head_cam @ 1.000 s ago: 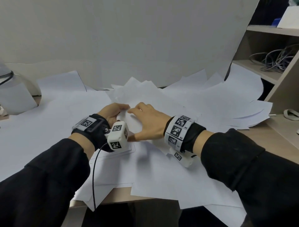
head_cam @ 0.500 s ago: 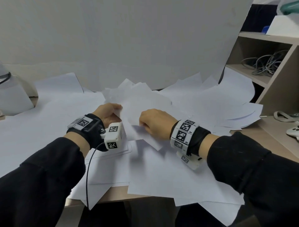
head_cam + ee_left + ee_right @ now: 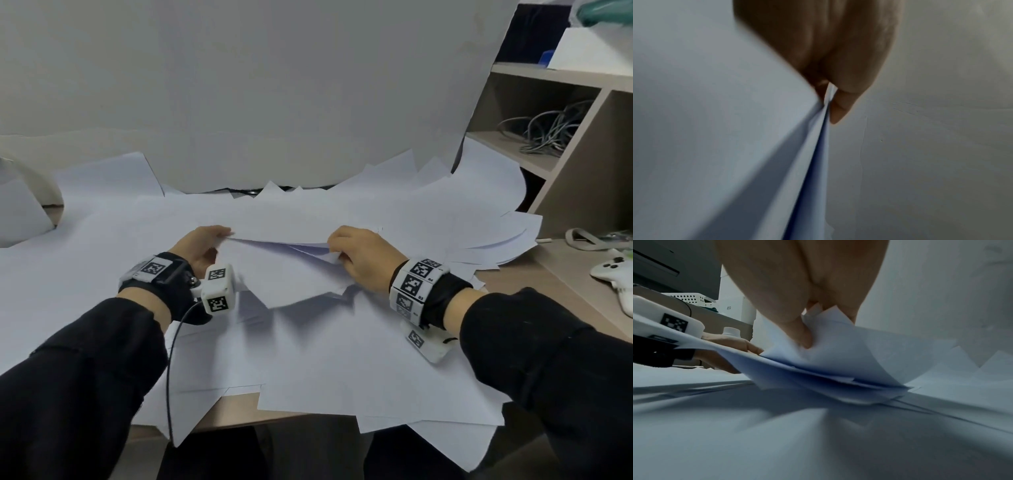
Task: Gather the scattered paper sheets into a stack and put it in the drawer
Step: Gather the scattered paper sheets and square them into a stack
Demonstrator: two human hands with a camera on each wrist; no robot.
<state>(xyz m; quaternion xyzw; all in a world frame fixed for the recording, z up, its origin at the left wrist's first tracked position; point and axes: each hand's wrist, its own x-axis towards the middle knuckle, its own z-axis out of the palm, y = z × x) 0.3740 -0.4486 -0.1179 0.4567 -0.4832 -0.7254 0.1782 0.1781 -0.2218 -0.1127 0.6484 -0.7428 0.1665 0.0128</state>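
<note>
STEP: gathering | left hand (image 3: 202, 245) fingers and right hand (image 3: 359, 257) fingers clamped on opposite ends of my thin bundle of white paper sheets (image 3: 281, 270), lifted mid-bench (image 3: 534, 274) | loose white sheets (image 3: 342, 359) all around | NEXT: I'd square edges, collect more; drawer unseen

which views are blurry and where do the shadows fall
Head view: mostly sharp; the lifted sheets cast a soft shadow on the papers beneath. Left wrist view: heavily blurred around the left hand. Right wrist view: smeared foreground, dark shadow under the sheets held by the right hand.
</note>
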